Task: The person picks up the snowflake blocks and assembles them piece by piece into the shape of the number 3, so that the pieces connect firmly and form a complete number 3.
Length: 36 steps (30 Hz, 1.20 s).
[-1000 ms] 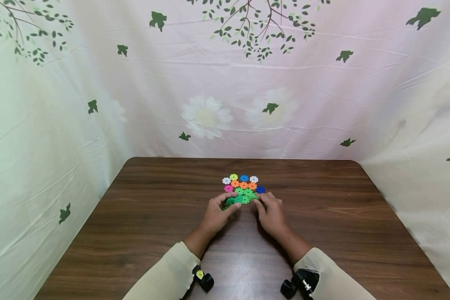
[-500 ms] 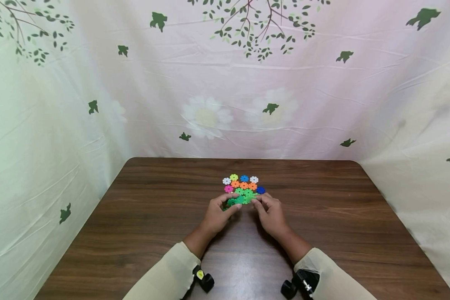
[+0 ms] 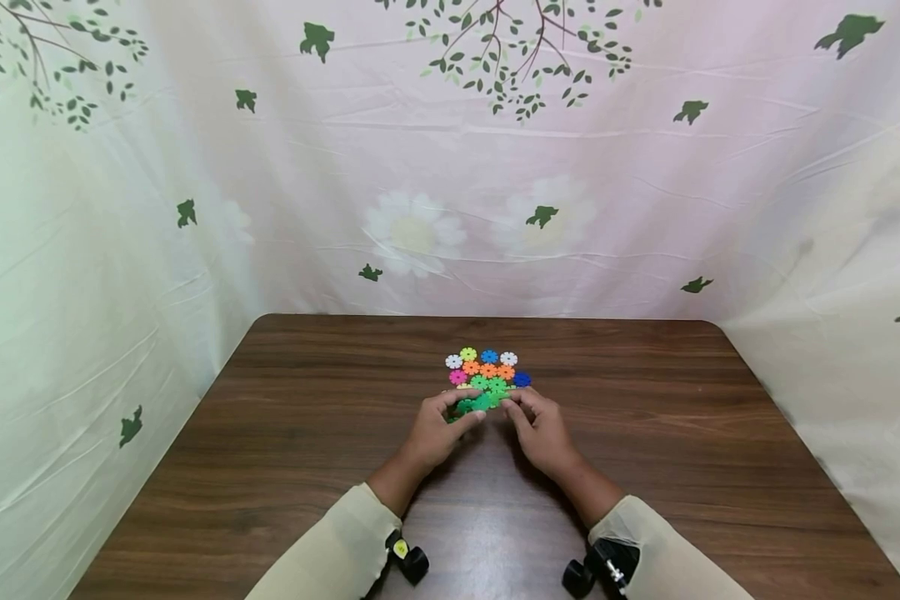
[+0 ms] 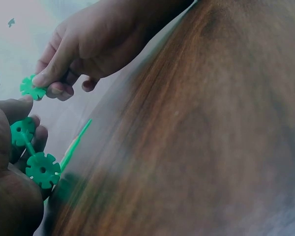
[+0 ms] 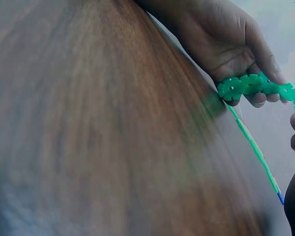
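My left hand grips a short chain of green notched discs between thumb and fingers, just above the table. Facing it, my right hand pinches a lighter green notched disc between thumb and fingertips. In the right wrist view this disc meets the end of the chain, but how far the two interlock I cannot tell. Under and beyond the hands lies a flat patch of notched discs, among them bright green discs and orange discs. My fingers cover its near part.
Along the patch's far side sit a yellow-green disc, a blue disc and white discs. A pink disc and a dark blue disc flank it. The brown wooden table ends at a printed curtain.
My left hand has shifted very slightly right with the green chain. My right hand has drawn slightly left, closer to it, with its green disc.
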Motion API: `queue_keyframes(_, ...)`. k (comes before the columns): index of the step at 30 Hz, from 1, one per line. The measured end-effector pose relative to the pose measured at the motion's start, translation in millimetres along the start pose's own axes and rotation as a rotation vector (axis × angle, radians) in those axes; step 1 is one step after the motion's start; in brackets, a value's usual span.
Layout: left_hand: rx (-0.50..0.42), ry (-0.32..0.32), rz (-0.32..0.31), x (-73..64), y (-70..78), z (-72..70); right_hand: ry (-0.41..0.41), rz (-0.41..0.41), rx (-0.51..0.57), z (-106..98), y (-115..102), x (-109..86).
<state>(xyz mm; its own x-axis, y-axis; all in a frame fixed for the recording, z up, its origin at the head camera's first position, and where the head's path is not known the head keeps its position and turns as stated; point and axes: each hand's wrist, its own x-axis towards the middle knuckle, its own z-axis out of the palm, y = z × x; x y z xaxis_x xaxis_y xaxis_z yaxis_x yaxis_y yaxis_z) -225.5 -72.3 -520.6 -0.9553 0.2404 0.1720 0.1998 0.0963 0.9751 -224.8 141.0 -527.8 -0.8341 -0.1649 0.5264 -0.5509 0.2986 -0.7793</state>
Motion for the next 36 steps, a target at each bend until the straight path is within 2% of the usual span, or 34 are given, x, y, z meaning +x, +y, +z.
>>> queue_keyframes(8, 0.037, -0.021, 0.021, -0.7, -1.2, -1.1, -0.018, -0.062, -0.054, 0.2, 1.3, 0.0)
queue_keyframes(18, 0.097, -0.025, 0.083, -3.8, 3.9, -1.1, -0.016, -0.134, -0.160, 0.7, -5.2, -0.2)
queue_keyframes(29, 0.128, -0.040, 0.153, -3.5, 1.6, -0.8, -0.022, -0.183, -0.124, 1.9, -2.6, 0.1)
queue_keyframes(36, 0.143, -0.031, 0.150, -4.3, 4.1, 1.6, -0.035, -0.161, -0.117, 2.1, -3.4, -0.5)
